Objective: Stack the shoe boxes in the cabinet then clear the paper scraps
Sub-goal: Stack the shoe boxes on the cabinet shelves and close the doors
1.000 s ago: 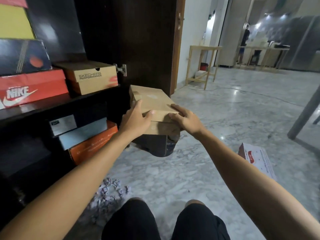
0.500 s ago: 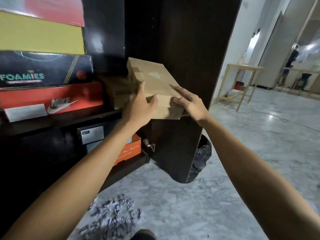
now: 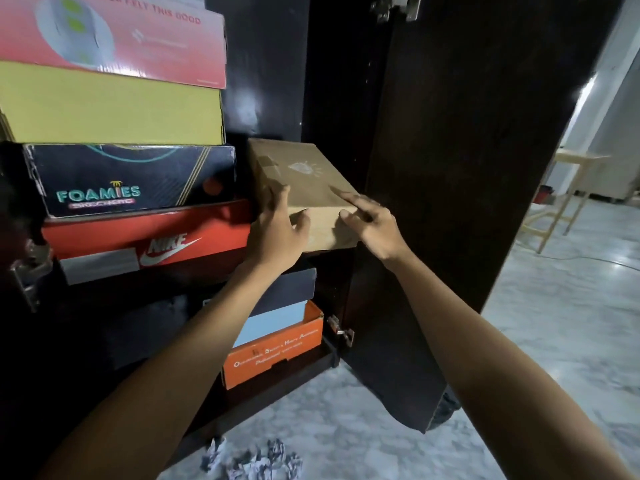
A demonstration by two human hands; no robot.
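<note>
A plain brown shoe box (image 3: 306, 176) sits in the dark cabinet at shelf height, to the right of the stacked boxes. What it rests on is hidden. My left hand (image 3: 277, 233) holds its front left corner, fingers on top and thumb on the front face. My right hand (image 3: 374, 226) holds the front right corner, index finger along the lid and thumb on the front. Beside it stand a red Nike box (image 3: 156, 237), a black Foamies box (image 3: 131, 178), a yellow box (image 3: 110, 112) and a pink-red box (image 3: 121, 39). Crumpled paper scraps (image 3: 252, 462) lie on the floor below.
The open cabinet door (image 3: 450, 168) stands just right of the brown box. On the lower shelf an orange box (image 3: 273, 351) carries a blue-and-dark box. A black bag or bin (image 3: 446, 407) peeks from behind the door. A wooden table (image 3: 568, 188) stands far right on marble floor.
Both hands have lifted the brown box from low in front of the cabinet up and left into the shelf beside the stack. My view has moved closer to the cabinet.
</note>
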